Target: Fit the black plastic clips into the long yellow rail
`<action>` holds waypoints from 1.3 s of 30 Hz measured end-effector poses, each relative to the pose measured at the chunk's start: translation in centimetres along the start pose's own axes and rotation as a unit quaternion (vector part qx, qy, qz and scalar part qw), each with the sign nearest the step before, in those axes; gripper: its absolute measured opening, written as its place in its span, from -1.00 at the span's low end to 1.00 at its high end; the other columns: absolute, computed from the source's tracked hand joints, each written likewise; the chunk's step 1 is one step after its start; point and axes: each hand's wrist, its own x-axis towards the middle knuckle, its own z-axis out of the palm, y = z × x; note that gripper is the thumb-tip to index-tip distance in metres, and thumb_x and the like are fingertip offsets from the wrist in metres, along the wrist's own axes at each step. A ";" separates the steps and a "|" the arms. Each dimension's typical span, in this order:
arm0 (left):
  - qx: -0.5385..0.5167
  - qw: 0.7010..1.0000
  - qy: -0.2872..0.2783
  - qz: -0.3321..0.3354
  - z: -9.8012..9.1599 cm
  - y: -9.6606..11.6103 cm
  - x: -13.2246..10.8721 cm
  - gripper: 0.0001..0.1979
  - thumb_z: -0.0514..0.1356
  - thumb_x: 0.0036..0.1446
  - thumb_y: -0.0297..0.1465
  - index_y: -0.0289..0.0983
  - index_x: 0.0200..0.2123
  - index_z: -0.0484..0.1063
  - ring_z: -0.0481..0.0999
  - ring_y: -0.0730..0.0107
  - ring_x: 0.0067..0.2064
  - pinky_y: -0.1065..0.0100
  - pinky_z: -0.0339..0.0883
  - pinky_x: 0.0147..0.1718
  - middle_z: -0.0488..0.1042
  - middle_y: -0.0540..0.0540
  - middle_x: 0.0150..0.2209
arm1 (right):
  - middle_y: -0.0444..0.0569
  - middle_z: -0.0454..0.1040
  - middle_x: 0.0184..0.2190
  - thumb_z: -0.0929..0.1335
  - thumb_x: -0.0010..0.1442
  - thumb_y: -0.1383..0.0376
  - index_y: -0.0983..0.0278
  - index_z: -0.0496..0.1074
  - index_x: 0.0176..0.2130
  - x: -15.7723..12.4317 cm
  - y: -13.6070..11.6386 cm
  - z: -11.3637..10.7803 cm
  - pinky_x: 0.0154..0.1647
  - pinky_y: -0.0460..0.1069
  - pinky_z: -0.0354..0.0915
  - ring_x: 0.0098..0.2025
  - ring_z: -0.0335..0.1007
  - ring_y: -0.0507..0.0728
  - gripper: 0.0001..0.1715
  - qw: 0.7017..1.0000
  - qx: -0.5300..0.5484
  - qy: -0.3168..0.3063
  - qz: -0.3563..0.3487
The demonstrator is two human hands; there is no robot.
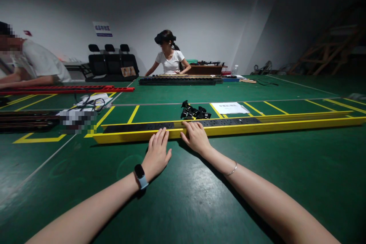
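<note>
A long yellow channel (pixel 228 130) lies across the green surface, with black socket strips (pixel 137 127) set in it and a gap between them. My left hand (pixel 157 152) rests its stretched fingers on the channel's near wall, thumb apart, holding nothing. Beside it, my right hand (pixel 197 137) bends its fingers over the near wall by the gap, with the thumb on the front side. Those fingers seem to grip the wall, though the fingertips are partly hidden. Just behind the channel sits a pile of small black parts (pixel 194 111).
A white paper sheet (pixel 231 108) lies behind the channel. Left are red rails (pixel 114 89), dark bars (pixel 28 122) and cables (pixel 90 103). A person (pixel 169 59) sits behind stacked dark rails (pixel 177 81); another person (pixel 40 59) leans in at far left.
</note>
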 end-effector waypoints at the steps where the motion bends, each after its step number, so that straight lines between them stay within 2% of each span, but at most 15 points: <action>1: -0.001 1.000 0.000 0.000 0.0 0.0 0.0 -0.39 0.03 0.20 -0.37 -0.39 0.28 -0.05 -0.04 0.05 0.33 -0.02 -0.03 0.24 0.03 -0.31 0.30 | 0.14 0.44 -0.16 0.23 0.26 0.14 0.35 0.28 0.09 0.0 0.1 -0.1 0.03 0.17 0.17 -0.09 0.31 0.25 -0.52 1.000 0.003 -0.001 -0.001; 4: -0.002 1.000 0.000 -0.002 0.0 0.0 0.1 -0.39 0.03 0.19 -0.37 -0.40 0.28 -0.03 -0.04 0.05 0.33 -0.02 -0.03 0.24 0.03 -0.32 0.30 | 0.12 0.44 -0.11 0.25 0.24 0.18 0.32 0.27 0.10 0.0 0.1 -0.3 0.14 0.20 0.11 -0.04 0.32 0.23 -0.53 0.999 0.034 0.000 -0.032; 6: -0.002 1.000 -0.001 -0.002 0.0 0.0 0.0 -0.39 0.03 0.19 -0.37 -0.41 0.27 -0.03 -0.05 0.05 0.33 -0.01 -0.03 0.24 0.03 -0.32 0.30 | 0.10 0.42 -0.02 0.25 0.24 0.24 0.29 0.23 0.13 -0.1 -0.1 -0.5 0.22 0.20 0.04 0.04 0.29 0.19 -0.52 0.995 0.071 -0.002 -0.065; 10: -0.002 1.000 0.001 0.000 0.0 0.0 0.0 -0.40 0.03 0.19 -0.38 -0.41 0.27 -0.02 -0.05 0.04 0.33 -0.01 -0.03 0.24 0.04 -0.33 0.30 | 0.06 0.27 0.18 0.24 0.23 0.30 0.26 0.08 0.24 -0.2 -0.8 -0.8 0.29 0.18 -0.03 0.23 0.13 0.13 -0.39 0.982 0.133 -0.026 -0.128; 13: -0.001 1.000 0.003 0.001 0.1 0.0 -0.1 -0.40 0.03 0.19 -0.38 -0.40 0.27 -0.03 -0.05 0.05 0.34 -0.01 -0.03 0.24 0.03 -0.33 0.30 | 0.06 0.23 0.21 0.26 0.21 0.30 0.26 0.00 0.28 -0.3 -1.0 -0.6 0.31 0.18 -0.05 0.27 0.06 0.13 -0.30 0.977 0.151 -0.042 -0.144; 17: 0.001 1.000 0.001 0.001 0.1 -0.1 0.0 -0.39 0.02 0.19 -0.38 -0.41 0.27 -0.04 -0.05 0.05 0.33 -0.01 -0.03 0.24 0.02 -0.32 0.30 | 0.06 0.27 0.18 0.28 0.19 0.31 0.26 0.01 0.28 -0.2 -1.0 -0.4 0.31 0.19 -0.04 0.26 0.08 0.14 -0.28 0.978 0.154 -0.044 -0.135; 27: -0.004 1.000 0.006 0.003 0.1 -0.1 -0.1 -0.38 0.03 0.19 -0.37 -0.38 0.28 -0.06 -0.04 0.04 0.33 -0.04 -0.02 0.22 0.04 -0.34 0.29 | 0.08 0.39 0.05 0.30 0.17 0.30 0.26 0.16 0.18 0.4 -1.5 -0.4 0.25 0.23 0.08 0.11 0.25 0.17 -0.41 0.981 0.158 -0.022 -0.110; 39: 0.010 1.000 -0.005 -0.003 0.1 0.0 0.0 -0.39 0.03 0.19 -0.37 -0.42 0.27 -0.03 -0.06 0.05 0.34 -0.01 -0.04 0.24 0.02 -0.33 0.30 | 0.11 0.43 -0.08 0.29 0.18 0.26 0.30 0.27 0.07 0.8 -1.8 -0.4 0.13 0.21 0.21 0.00 0.28 0.22 -0.54 0.986 0.139 -0.005 -0.096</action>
